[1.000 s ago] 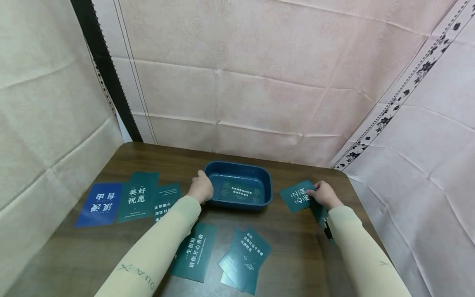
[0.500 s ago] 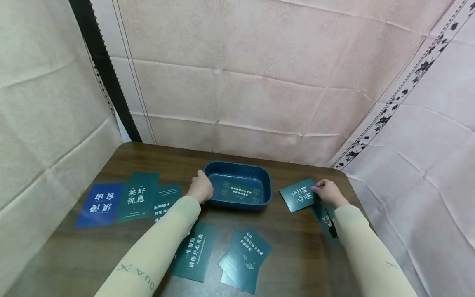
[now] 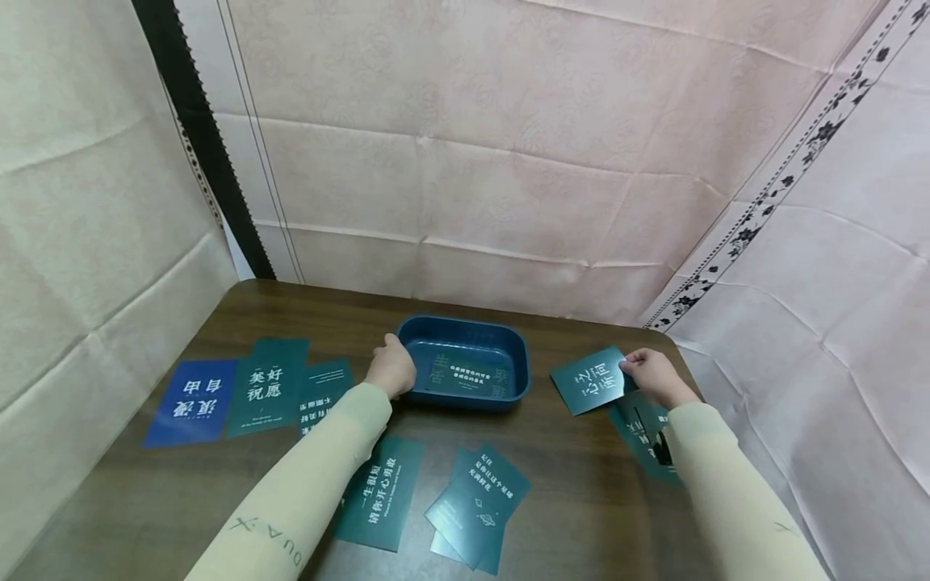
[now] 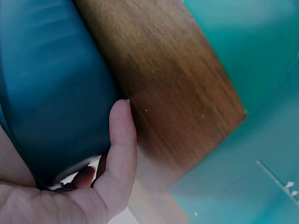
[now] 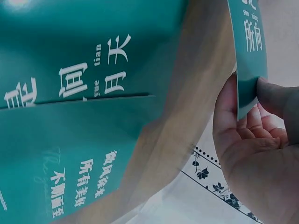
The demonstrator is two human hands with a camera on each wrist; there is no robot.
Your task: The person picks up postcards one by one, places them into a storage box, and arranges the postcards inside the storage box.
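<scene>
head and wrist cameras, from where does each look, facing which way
Head: worn there, looking forward and down at the table; sleeves, left grip and right grip show.
Left wrist: worn there, facing the tray; left grip shows.
Right wrist: worn there, facing the held card; right grip shows.
Head and right wrist share that card.

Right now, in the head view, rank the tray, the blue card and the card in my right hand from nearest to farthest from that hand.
1. Held card: pinched in your right hand.
2. Tray: to its left, at your left hand.
3. Blue card: leftmost, well past the tray.
</scene>
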